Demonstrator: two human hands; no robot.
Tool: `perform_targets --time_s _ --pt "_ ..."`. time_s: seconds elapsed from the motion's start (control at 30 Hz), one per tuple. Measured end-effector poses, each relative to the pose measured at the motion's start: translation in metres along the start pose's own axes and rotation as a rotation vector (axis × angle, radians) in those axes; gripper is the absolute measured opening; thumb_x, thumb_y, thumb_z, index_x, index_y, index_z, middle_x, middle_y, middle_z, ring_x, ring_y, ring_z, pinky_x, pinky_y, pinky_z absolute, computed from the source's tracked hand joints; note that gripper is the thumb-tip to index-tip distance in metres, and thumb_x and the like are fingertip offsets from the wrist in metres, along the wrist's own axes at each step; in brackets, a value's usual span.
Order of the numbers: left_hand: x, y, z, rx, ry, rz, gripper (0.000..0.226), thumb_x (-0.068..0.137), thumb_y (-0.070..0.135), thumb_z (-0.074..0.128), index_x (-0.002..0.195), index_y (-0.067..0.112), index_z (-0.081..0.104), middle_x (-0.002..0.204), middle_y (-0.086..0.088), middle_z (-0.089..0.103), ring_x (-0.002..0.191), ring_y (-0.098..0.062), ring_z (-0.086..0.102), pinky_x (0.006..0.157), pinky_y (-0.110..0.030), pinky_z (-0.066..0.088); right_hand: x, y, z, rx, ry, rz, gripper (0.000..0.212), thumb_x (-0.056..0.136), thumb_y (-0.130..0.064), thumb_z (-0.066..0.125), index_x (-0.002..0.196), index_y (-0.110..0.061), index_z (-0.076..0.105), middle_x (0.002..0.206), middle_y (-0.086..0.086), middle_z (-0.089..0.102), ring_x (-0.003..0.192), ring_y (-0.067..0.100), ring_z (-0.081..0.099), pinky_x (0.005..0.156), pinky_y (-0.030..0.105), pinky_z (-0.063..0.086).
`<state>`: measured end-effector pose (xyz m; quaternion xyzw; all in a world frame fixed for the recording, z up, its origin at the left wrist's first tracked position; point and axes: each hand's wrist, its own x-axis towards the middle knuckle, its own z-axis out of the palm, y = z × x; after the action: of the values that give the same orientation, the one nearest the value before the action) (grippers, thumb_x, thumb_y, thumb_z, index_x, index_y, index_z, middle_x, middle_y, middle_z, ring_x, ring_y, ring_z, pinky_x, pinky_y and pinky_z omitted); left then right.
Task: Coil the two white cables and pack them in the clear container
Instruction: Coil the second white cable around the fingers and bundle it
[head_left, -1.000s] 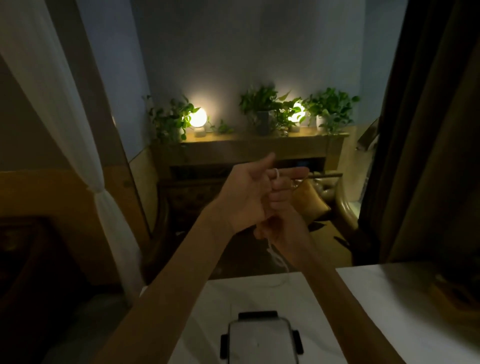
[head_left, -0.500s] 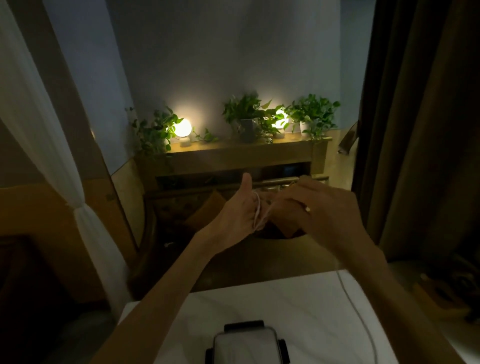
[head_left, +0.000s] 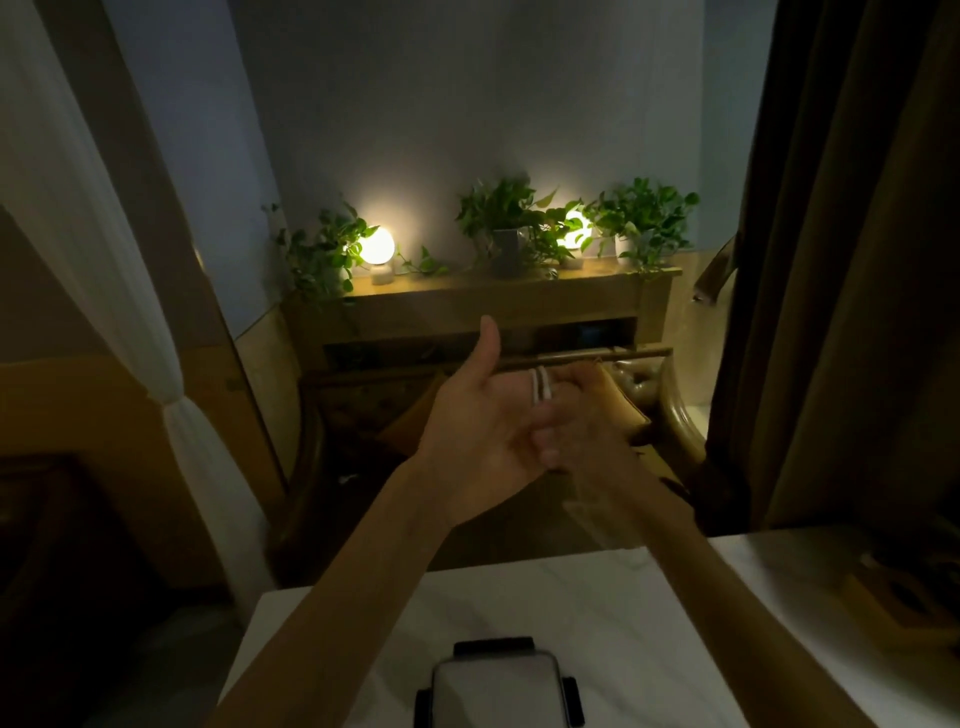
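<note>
My left hand (head_left: 483, 421) is raised in front of me, thumb up, palm turned to the right. Loops of a white cable (head_left: 540, 383) are wound around its fingers. My right hand (head_left: 587, 441) sits just behind and below those fingers, blurred by motion, and its grip on the cable cannot be made out. The clear container (head_left: 496, 691), lidded with black clips on its sides, stands on the white table (head_left: 597, 613) at the bottom of the view. A second cable is not visible.
A wooden box (head_left: 904, 597) lies at the table's right edge. Beyond the table are a wooden chair (head_left: 670, 410), a shelf (head_left: 498, 301) with lamps and potted plants, a dark curtain (head_left: 841, 260) on the right and a white drape (head_left: 104, 260) on the left.
My right hand has swung from in front of the left fingers down and behind them, adding a turn of cable. The left hand has tilted its thumb upward. The trailing cable on the table is gone from view.
</note>
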<state>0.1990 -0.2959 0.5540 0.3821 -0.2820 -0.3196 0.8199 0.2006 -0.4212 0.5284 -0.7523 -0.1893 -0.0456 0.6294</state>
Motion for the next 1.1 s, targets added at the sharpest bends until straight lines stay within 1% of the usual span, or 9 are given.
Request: perform_targets --time_s 0.23,0.4,0.5,0.57,0.67,0.83,0.93,1.03,1.1 --pt "0.023 0.041 -0.035 0.088 0.365 0.205 0.081 0.091 0.069 0.014 0.101 0.002 0.058 0.054 0.000 0.038 0.050 -0.013 0.032 0.050 -0.026 0.029 -0.017 0.035 0.024 -0.451 -0.112 -0.140 0.016 0.096 -0.037 0.047 0.092 -0.034 0.062 0.073 -0.008 0.062 0.062 0.010 0.058 0.057 0.029 0.049" --pt "0.023 0.020 -0.052 0.334 0.579 0.046 0.080 0.094 0.064 0.013 0.096 -0.003 0.056 0.059 -0.007 0.045 0.052 -0.017 0.042 0.054 -0.027 0.036 -0.014 0.009 0.000 -0.886 -0.047 -0.303 0.016 0.095 -0.037 0.043 0.102 -0.038 0.057 0.097 -0.011 0.064 0.085 0.006 0.060 0.082 0.040 0.052" --pt "0.016 -0.002 -0.054 0.493 0.539 -0.022 0.075 0.091 0.065 0.022 0.096 0.006 0.068 0.090 -0.015 0.066 0.090 -0.024 0.064 0.092 -0.037 0.049 -0.004 -0.012 -0.015 -1.237 -0.030 -0.434 0.032 0.091 -0.023 0.061 0.120 -0.032 0.055 0.119 -0.002 0.063 0.103 0.021 0.061 0.088 0.043 0.051" --pt "0.010 -0.003 -0.052 0.590 0.534 -0.027 0.071 0.086 0.069 0.025 0.097 0.018 0.072 0.111 -0.015 0.065 0.105 -0.024 0.061 0.103 -0.040 0.039 0.002 -0.018 -0.025 -1.347 0.052 -0.674 0.051 0.065 -0.017 0.086 0.105 -0.029 0.057 0.093 0.003 0.071 0.078 0.024 0.067 0.065 0.044 0.057" --pt "0.006 0.002 -0.048 0.488 0.437 -0.033 0.080 0.089 0.066 0.015 0.101 0.008 0.069 0.109 -0.019 0.067 0.103 -0.027 0.062 0.099 -0.038 0.041 0.005 -0.010 -0.034 -1.294 0.114 -0.900 0.062 0.051 -0.014 0.091 0.093 -0.023 0.046 0.073 0.006 0.068 0.060 0.022 0.062 0.049 0.034 0.054" --pt "-0.002 -0.011 -0.037 0.594 0.293 -0.058 0.081 0.081 0.074 0.005 0.073 0.006 0.049 0.057 -0.003 0.045 0.049 -0.013 0.041 0.052 -0.025 0.036 0.016 -0.012 -0.038 -1.163 0.206 -1.080 0.037 0.066 -0.014 0.081 0.088 -0.022 0.053 0.068 0.006 0.067 0.060 0.019 0.057 0.043 0.031 0.050" --pt "-0.015 -0.035 -0.028 0.522 0.262 -0.106 0.086 0.079 0.076 0.004 0.077 0.006 0.055 0.051 0.000 0.048 0.046 -0.012 0.042 0.050 -0.025 0.034 0.023 -0.014 -0.049 -1.105 0.304 -0.986 0.024 0.068 -0.020 0.080 0.079 -0.025 0.059 0.060 0.004 0.064 0.050 0.020 0.058 0.037 0.030 0.041" --pt "-0.022 -0.046 -0.016 0.292 0.175 -0.194 0.083 0.078 0.077 0.009 0.083 0.008 0.056 0.050 0.003 0.046 0.044 -0.010 0.040 0.048 -0.024 0.031 0.019 -0.008 -0.045 -0.649 0.031 -0.573 0.006 0.083 -0.032 0.067 0.078 -0.035 0.067 0.071 -0.017 0.067 0.065 0.005 0.065 0.058 0.024 0.051" --pt "-0.023 -0.046 -0.011 0.187 0.082 -0.195 0.081 0.084 0.074 0.007 0.087 0.008 0.053 0.050 0.003 0.048 0.044 -0.009 0.041 0.047 -0.022 0.033 0.015 0.001 -0.035 -0.412 -0.015 -0.359 0.027 0.086 -0.015 0.065 0.077 -0.040 0.065 0.069 -0.023 0.066 0.071 -0.005 0.065 0.062 0.011 0.049"
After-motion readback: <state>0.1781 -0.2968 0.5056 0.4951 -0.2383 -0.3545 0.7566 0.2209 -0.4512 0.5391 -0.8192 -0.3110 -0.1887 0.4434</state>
